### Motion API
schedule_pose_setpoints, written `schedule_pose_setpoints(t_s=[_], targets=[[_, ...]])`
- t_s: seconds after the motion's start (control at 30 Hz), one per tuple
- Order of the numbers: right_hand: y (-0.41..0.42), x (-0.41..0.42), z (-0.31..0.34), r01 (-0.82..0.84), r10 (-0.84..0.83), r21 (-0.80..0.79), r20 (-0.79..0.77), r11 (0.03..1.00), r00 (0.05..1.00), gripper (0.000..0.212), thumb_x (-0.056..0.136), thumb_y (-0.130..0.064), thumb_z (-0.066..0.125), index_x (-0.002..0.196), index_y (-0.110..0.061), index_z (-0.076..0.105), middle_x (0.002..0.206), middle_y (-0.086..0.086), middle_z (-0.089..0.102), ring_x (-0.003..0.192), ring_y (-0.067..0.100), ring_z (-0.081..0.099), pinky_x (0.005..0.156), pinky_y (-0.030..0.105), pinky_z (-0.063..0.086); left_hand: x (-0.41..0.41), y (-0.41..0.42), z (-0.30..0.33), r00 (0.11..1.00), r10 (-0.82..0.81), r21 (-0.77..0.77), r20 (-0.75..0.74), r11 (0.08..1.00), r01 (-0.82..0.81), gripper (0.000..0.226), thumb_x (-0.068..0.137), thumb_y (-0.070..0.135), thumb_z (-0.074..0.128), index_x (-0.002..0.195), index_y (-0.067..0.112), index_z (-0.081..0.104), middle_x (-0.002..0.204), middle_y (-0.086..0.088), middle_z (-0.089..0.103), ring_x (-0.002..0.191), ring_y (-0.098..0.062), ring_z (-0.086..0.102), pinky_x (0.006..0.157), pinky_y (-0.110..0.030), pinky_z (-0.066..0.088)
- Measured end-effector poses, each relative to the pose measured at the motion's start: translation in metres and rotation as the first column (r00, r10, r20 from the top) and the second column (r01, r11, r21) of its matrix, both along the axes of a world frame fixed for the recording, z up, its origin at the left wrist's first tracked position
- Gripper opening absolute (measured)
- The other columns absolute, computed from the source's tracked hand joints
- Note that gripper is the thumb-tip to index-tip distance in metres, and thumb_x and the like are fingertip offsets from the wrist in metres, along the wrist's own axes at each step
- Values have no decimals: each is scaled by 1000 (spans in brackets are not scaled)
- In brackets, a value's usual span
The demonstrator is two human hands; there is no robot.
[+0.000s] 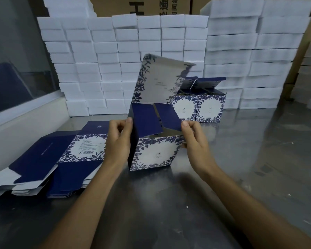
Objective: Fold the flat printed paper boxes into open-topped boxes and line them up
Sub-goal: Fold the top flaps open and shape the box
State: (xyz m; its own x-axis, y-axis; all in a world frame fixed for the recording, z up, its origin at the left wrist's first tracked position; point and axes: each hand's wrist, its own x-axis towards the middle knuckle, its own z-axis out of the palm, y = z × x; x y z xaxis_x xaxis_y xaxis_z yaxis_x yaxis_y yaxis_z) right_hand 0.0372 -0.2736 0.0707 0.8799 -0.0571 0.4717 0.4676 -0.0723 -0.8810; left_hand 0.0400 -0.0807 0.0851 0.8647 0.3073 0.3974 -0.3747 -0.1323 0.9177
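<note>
Two finished boxes [197, 106] lined up beyond your hands; left hand [118, 141] and right hand [194, 141] pinch third box [153, 151], flaps unfolded; flat stack [48, 159] waits left.

Tabletop [258, 159]: grey reflective metal. Flats [52, 159] stacked in overlapping piles at left, navy and floral print up. Half-folded box [154, 153] stands at centre, its bottom on the surface. Two folded boxes [197, 108] behind it, side by side, touching. Foam blocks [101, 69] stacked in columns along the back edge.
</note>
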Motion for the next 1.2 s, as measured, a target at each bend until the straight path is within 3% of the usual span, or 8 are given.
schedule_pose_setpoints(t_s=[0.17, 0.27, 0.37, 0.5, 0.67, 0.83, 1.0, 1.2], targets=[[0, -3, 2, -121, 121, -34, 8, 992, 993, 57, 80, -56, 70, 127, -26, 59, 114, -17, 70, 101, 4, 66, 86, 25, 51, -1, -1, -2, 999, 27, 1, -24, 1000, -27, 24, 94, 48, 55, 108, 29, 50, 103, 7, 59, 83, 3, 60, 67, -10, 43], [3, -4, 0, -120, 105, -115, -128, 986, 986, 120, 63, -75, 77, 158, -31, 19, 156, -9, 41, 142, 12, 42, 115, 43, 38, -4, -2, -1, 1000, -11, 34, -28, 999, 12, 19, 91, 57, 56, 104, 44, 58, 102, 12, 67, 83, 7, 64, 69, -14, 46], [3, -5, 2, -92, 71, -134, -153, 987, 986, 133, 59, -87, 66, 160, -32, 0, 166, -13, 16, 152, 6, 16, 125, 41, 18, -7, -2, 1, 999, -37, 42, 9, 998, 37, 21, 92, 55, 59, 107, 43, 67, 100, 17, 72, 91, -1, 67, 78, -24, 50], [3, -7, 5, -63, 34, -189, -152, 980, 988, 105, 78, -82, 43, 160, -32, 2, 166, -21, -3, 145, -12, -4, 114, 19, 2, -9, -6, 2, 998, -37, 33, 45, 999, 36, 22, 94, 52, 58, 109, 39, 67, 107, 15, 71, 99, -5, 66, 84, -28, 52], [-1, 1, 4, 26, -42, -169, -88, 985, 995, 53, 103, -50, 42, 152, -29, 41, 158, -11, 29, 129, -22, 29, 108, 10, 22, -11, -8, 5, 998, -24, -86, 64, 996, 29, 26, 106, 31, 44, 109, 33, 70, 109, 15, 72, 105, -1, 65, 90, -20, 49], [2, 0, 12, -91, 99, 68, -131, 994, 986, 47, 83, -73, 41, 101, -47, 75, 111, -15, 73, 110, 2, 65, 97, 27, 50, -12, -6, 7, 992, -45, -26, 115, 999, 48, 25, 102, 20, 53, 101, 36, 71, 94, 17, 75, 87, -3, 71, 67, -18, 56], [-1, -3, 12, -59, 80, 148, -138, 987, 987, 36, 101, -53, 47, 89, -36, 77, 96, -16, 77, 89, 0, 71, 70, 14, 54, -13, -8, 9, 1000, -18, -43, 8, 999, 19, 48, 74, 56, 71, 116, 35, 63, 108, 10, 69, 92, -5, 69, 73, -27, 58], [0, -5, 15, 3, 10, 144, -91, 990, 996, 22, 103, -38, 50, 121, -26, 51, 111, -1, 68, 94, 10, 69, 82, 34, 59, -13, -9, 9, 906, -392, -289, -159, 896, 337, 83, 60, 71, 78, 126, 25, 58, 112, -3, 74, 102, -25, 72, 83, -43, 58]])
